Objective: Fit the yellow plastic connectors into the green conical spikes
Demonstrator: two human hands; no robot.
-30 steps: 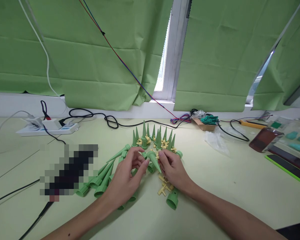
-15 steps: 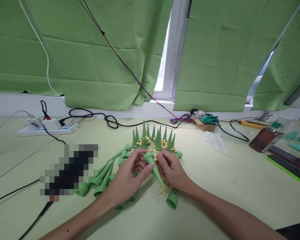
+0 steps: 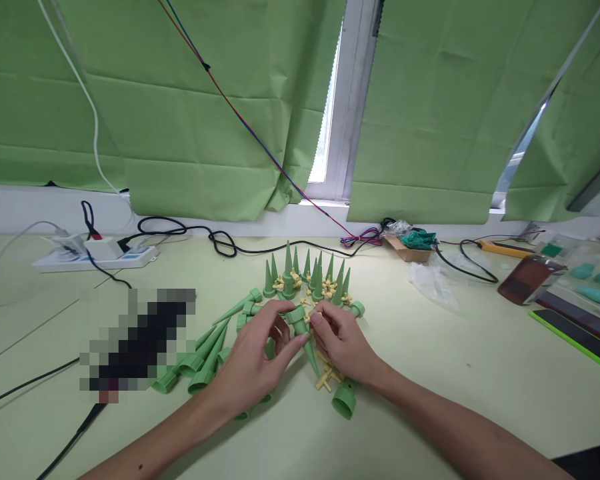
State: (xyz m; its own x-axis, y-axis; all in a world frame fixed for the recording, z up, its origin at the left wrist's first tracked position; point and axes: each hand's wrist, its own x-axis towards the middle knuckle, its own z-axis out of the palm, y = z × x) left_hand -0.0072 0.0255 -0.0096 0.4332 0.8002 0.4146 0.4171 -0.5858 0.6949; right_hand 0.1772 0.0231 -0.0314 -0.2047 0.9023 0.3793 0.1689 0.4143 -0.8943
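Note:
My left hand (image 3: 263, 353) grips a green cone-shaped spike (image 3: 310, 353) between thumb and fingers, its capped end up and its point slanting down to the right. At the spike's neck, my right hand (image 3: 343, 337) pinches a small yellow piece (image 3: 311, 317), partly hidden by the fingers. Beyond the hands, several green spikes (image 3: 289, 267) stand upright with yellow pieces at their bases. Loose green spikes (image 3: 195, 362) lie to the left, partly under my left forearm. Yellow T-shaped pieces (image 3: 324, 381) and a green cap (image 3: 345, 401) lie below my right hand.
At the back left is a white power strip (image 3: 143, 257) with black cables. A cardboard box (image 3: 410, 252) and clear plastic bag (image 3: 433, 283) are at the back right. Farther right are a dark red box (image 3: 523, 279) and a green-edged phone (image 3: 580, 341). A pixelated dark object (image 3: 140, 343) lies left.
The held spike has shifted slightly left and is a little more upright. My right fingers have moved slightly left, and the yellow piece now shows more clearly at the spike's neck.

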